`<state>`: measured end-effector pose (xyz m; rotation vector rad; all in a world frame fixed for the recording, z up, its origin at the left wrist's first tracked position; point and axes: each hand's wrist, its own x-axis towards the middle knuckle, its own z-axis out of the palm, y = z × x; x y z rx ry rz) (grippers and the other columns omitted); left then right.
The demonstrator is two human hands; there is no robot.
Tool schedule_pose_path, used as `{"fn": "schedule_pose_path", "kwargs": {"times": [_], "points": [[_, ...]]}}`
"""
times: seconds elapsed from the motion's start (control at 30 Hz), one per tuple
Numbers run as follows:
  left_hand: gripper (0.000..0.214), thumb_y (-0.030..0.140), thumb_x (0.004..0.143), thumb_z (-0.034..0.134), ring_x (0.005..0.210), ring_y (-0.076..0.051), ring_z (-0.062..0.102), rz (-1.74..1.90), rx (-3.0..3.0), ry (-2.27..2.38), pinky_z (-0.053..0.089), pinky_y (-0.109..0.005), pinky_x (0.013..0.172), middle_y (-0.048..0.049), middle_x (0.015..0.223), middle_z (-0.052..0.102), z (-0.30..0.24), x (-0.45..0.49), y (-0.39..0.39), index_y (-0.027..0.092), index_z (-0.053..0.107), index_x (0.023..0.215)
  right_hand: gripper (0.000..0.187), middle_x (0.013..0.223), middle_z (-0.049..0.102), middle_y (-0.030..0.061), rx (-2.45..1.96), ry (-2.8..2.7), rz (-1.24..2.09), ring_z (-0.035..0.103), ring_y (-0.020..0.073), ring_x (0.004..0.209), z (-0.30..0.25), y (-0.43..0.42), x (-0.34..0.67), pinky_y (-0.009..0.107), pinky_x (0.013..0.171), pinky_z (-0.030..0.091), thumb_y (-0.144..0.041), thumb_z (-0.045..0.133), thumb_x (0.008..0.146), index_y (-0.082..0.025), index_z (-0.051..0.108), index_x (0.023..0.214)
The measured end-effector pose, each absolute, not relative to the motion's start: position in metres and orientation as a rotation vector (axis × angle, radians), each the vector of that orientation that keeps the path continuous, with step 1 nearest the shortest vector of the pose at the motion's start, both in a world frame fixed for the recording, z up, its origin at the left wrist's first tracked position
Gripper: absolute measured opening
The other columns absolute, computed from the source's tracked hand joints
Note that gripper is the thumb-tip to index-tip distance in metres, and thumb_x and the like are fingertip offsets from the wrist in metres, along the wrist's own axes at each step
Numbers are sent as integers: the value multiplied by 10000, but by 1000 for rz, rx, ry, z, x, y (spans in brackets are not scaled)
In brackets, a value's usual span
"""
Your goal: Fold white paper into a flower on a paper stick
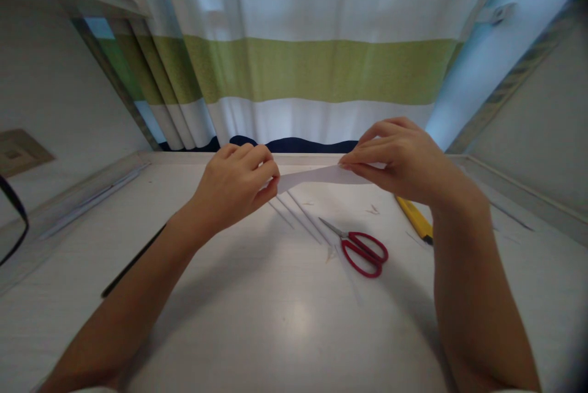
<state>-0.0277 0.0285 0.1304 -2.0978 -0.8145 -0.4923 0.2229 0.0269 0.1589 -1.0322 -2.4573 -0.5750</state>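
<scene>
A strip of white paper (312, 176) stretches between my two hands, raised above the white table. My left hand (241, 175) is closed, pinching the strip's left end between thumb and fingers. At the other side, my right hand (390, 157) pinches the strip near its upper edge with thumb and fingertips. Part of the strip's right end passes behind the right hand. Below the paper lie several thin white sticks (301, 221), partly hidden by the left hand. Red-handled scissors (362, 249) rest on the table, their blades pointing up and left.
A yellow tool with a black end (416, 218), perhaps a cutter, lies beside my right forearm. A dark thin rod (133, 264) is partly under my left forearm. Small scraps (373, 209) dot the white table (257, 332). A striped curtain (316, 71) hangs behind.
</scene>
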Motion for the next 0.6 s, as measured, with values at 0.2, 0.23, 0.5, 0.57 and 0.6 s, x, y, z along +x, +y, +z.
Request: {"fn": "schedule_pose_path", "kwargs": {"times": [0.2,0.23,0.5,0.57,0.6], "points": [[145,240,778,455,695,-174,518,-470,-2074,-872,360,-286,595,-44,787,582,131,-34,31,168,576,743,196,724,645,19,-1028,-2423,-626,543,175,778,158,27,229,343,762,331,-283,473,807,-242,665,796],[148,241,780,452,698,-174,519,-467,-2071,-887,359,-286,594,-46,788,581,131,-35,32,168,577,748,195,723,646,20,-1027,-2417,-631,544,175,776,158,27,230,342,758,334,-281,474,806,-242,665,793],[137,244,775,466,719,-178,523,-474,-2049,-936,351,-289,592,-43,783,577,134,-43,36,176,585,764,210,737,656,20,-1010,-2436,-607,548,177,780,158,29,230,345,743,341,-282,464,810,-244,670,808],[131,245,773,471,711,-174,521,-476,-2046,-945,348,-285,586,-36,776,577,134,-45,35,181,585,763,212,738,657,23,-1002,-2435,-601,548,177,778,157,30,229,345,742,341,-285,464,809,-244,672,810],[128,245,772,472,709,-173,521,-473,-2046,-953,348,-283,582,-33,775,578,135,-45,35,184,584,762,211,743,657,24,-1002,-2435,-599,549,177,778,157,30,227,345,742,342,-285,465,808,-244,672,811]]}}
